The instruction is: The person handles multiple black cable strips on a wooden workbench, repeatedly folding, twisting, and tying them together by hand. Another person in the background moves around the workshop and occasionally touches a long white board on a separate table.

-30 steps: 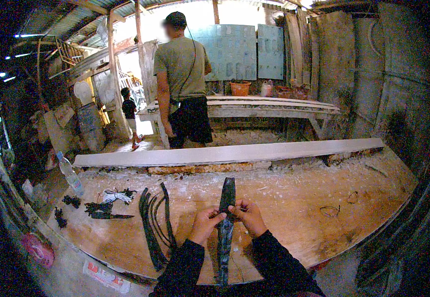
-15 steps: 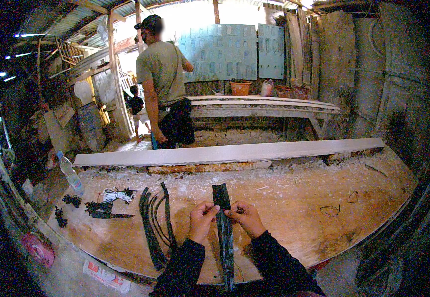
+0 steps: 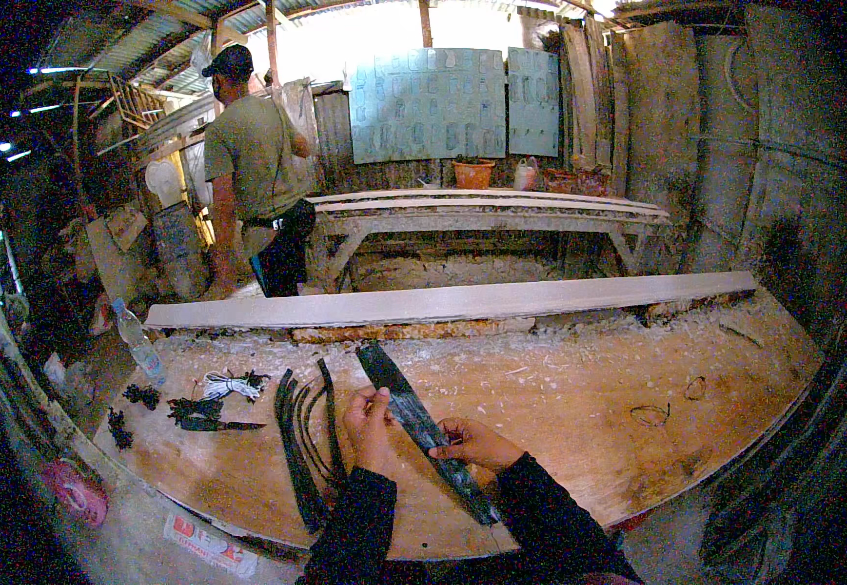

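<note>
In the head view, our dark strip [image 3: 413, 414] slants over the wooden table [image 3: 589, 429]. Our right hand [image 3: 482, 446] clamps its fingers on the right edge; our left hand [image 3: 370, 426] touches the other, whether gripping we cannot tell. We judge it light, pliable, best held along both edges.

Looks dim overall, lit mainly from the blown-out white opening [image 3: 345, 39] above the blue board [image 3: 428, 104]. Shows small bright streaks [image 3: 59, 70] at upper left. Catches a dull sheen along the dark strip [image 3: 412, 411]. Falls to grainy black in the corners, bending straight edges toward the rim.
</note>
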`<state>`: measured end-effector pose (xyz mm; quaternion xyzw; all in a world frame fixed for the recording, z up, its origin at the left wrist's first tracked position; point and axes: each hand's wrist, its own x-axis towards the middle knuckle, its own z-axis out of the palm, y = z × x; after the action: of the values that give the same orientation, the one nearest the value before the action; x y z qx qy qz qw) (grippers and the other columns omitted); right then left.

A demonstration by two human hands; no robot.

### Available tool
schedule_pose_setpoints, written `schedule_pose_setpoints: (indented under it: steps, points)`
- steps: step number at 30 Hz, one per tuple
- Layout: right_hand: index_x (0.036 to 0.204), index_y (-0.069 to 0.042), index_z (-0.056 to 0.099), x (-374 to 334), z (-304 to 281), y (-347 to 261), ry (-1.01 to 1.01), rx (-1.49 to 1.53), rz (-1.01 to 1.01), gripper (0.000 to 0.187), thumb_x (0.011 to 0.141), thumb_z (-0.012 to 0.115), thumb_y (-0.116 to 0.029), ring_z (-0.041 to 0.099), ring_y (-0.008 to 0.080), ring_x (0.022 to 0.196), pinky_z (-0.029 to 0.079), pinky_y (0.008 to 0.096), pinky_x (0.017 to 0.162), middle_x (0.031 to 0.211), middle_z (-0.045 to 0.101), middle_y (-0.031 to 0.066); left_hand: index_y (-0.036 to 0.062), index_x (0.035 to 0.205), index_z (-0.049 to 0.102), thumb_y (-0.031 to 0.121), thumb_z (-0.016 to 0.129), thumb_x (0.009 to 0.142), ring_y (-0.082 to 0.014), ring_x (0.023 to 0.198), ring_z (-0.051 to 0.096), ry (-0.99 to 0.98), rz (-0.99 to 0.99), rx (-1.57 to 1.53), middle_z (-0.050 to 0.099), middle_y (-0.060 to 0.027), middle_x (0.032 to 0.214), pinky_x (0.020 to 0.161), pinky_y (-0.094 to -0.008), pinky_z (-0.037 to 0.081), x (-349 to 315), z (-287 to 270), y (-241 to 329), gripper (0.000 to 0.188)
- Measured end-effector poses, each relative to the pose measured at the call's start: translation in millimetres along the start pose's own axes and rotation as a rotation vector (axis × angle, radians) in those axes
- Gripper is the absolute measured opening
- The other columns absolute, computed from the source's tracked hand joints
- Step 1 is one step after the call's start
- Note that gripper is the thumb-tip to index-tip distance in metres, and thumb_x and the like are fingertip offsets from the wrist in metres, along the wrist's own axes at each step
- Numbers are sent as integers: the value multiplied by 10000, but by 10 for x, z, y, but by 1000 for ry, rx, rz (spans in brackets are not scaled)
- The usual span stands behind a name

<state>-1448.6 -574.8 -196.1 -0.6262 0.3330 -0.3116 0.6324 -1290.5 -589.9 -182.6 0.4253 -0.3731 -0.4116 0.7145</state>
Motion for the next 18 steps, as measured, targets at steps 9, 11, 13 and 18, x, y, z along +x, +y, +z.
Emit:
schedule_pose_setpoints:
  steps: [9,11,13,18]
  points:
    - [808,-75,538,-45,8,-55,226,-5,-43,155,711,633,-151,476,64,595,367,197,530,679,525,-30,55,929,486,150,570,760,-69,541,449,-143,-60,-104,488,23,672,476,-185,375,-12,7,64,211]
    - [827,-64,548,-60,1,-83,292,-20,-55,153,719,621,-144,496,72,624,385,204,550,714,549,-15,48,953,479,137,571,757,-77,577,480,-220,-65,18,511,11,707,494,-194,392,-69,40,5,234]
    - [822,-55,553,-54,6,-104,332,37,-101,133,729,607,-132,512,79,653,405,213,576,743,563,-5,42,961,478,116,572,753,-85,616,507,-411,-180,-64,534,-2,739,518,-205,408,-81,68,-68,240]
    - [834,-48,555,-49,5,-125,363,37,-161,124,744,590,-126,533,85,697,432,221,627,783,578,9,46,899,490,66,576,742,-83,637,525,-640,-229,-23,563,-12,732,549,-203,414,-33,39,-229,180]
